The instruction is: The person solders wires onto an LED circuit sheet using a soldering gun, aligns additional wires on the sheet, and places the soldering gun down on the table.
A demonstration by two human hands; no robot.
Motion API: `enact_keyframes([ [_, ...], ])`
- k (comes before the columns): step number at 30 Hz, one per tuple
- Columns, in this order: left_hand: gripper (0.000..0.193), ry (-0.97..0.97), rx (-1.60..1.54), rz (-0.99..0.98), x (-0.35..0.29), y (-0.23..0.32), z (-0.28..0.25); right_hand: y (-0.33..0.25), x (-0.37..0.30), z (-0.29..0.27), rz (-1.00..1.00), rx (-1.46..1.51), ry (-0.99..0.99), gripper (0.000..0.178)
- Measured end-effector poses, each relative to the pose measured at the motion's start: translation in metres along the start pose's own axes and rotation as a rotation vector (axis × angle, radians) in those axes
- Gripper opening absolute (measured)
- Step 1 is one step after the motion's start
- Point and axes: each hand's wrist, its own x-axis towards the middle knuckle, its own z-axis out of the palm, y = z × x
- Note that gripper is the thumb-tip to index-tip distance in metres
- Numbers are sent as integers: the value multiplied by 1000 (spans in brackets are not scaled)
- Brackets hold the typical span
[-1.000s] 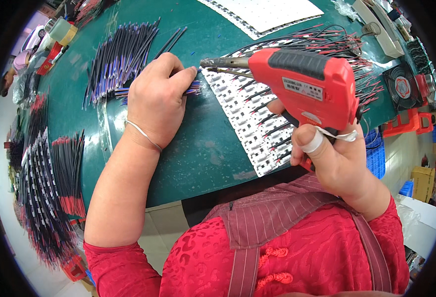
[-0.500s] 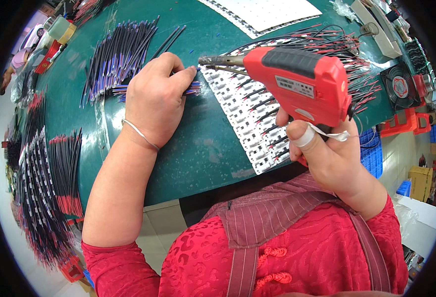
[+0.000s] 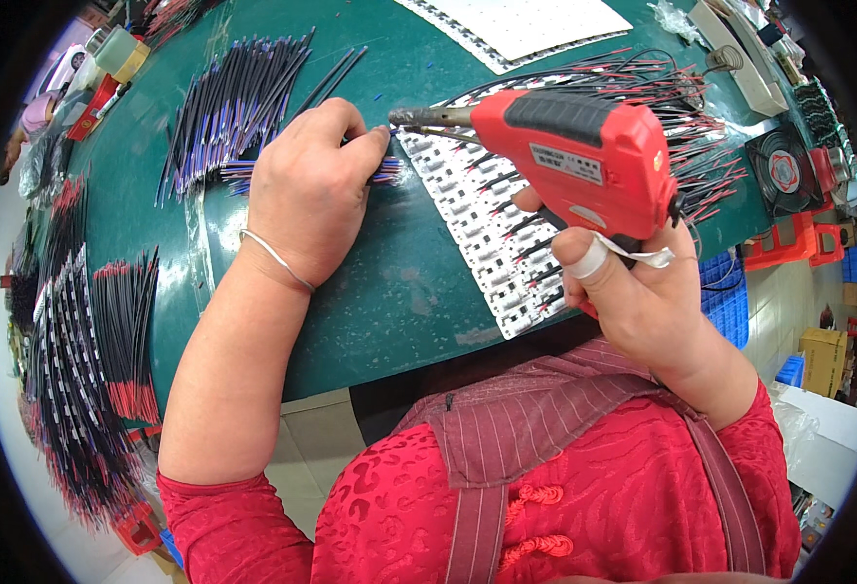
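Observation:
My left hand (image 3: 313, 185) is closed, palm down, around thin blue and dark wires (image 3: 385, 172). Their ends stick out on both sides of the fist, and its thumb and forefinger pinch close to a metal tip. That tip belongs to a red and black soldering gun (image 3: 569, 146), gripped in my right hand (image 3: 633, 292). White tape wraps my right thumb. Under the gun lies a white panel of small connected boards (image 3: 482, 234), with red and black wires (image 3: 691, 127) fanned over its right part. What exactly the tip touches is too small to tell.
A pile of black and blue wires (image 3: 224, 127) lies on the green table (image 3: 399, 311), left of my fist. White sheets (image 3: 526, 29) are at the far side. More wire bundles (image 3: 127, 331) hang at the left edge. A black fan (image 3: 784, 167) stands at right.
The soldering gun and my right hand have shifted slightly left, the tip staying near my left fingertips. My left hand keeps its grip almost in place.

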Motion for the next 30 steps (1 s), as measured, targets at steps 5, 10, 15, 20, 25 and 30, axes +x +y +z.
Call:
enact_keyframes([
  [5,29,1,6,0,0,1,0,-2,0,0,10,-44,0,27],
  [10,29,1,6,11,0,0,1,-2,-2,-1,39,-29,-5,26],
  [15,29,5,5,9,0,1,0,0,-3,-3,24,-113,-37,22],
  [20,30,4,11,4,-1,1,0,-1,0,0,18,-92,-5,23],
  [25,30,-1,21,11,0,0,1,-1,-2,-6,61,-210,-19,25],
  [30,31,5,25,14,0,0,1,-2,-4,-1,6,139,48,30],
])
